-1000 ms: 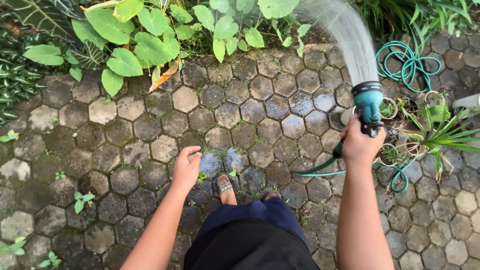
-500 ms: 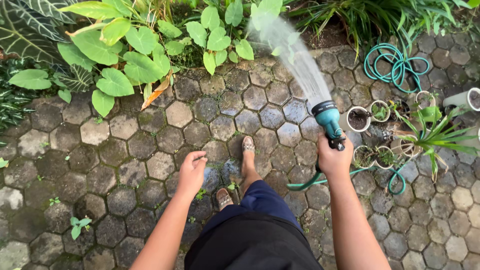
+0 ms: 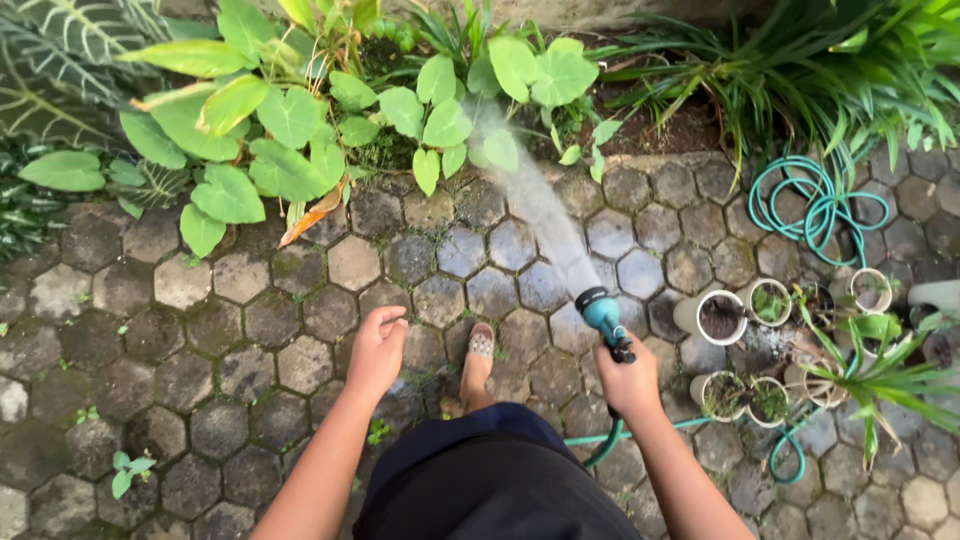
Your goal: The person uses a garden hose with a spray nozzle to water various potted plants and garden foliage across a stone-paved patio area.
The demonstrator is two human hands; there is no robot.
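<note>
Spray nozzle [image 3: 603,312] gripped right hand [image 3: 630,380]; pots [image 3: 720,317] near.

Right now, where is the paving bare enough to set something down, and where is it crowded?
The widest free patch is the paving left of the left hand, bordered above by the broad-leaf plants. A smaller wet patch lies under the spray. It is crowded to the right of the right hand, which holds the nozzle: pots cluster there, with the coiled hose beyond them.
</note>
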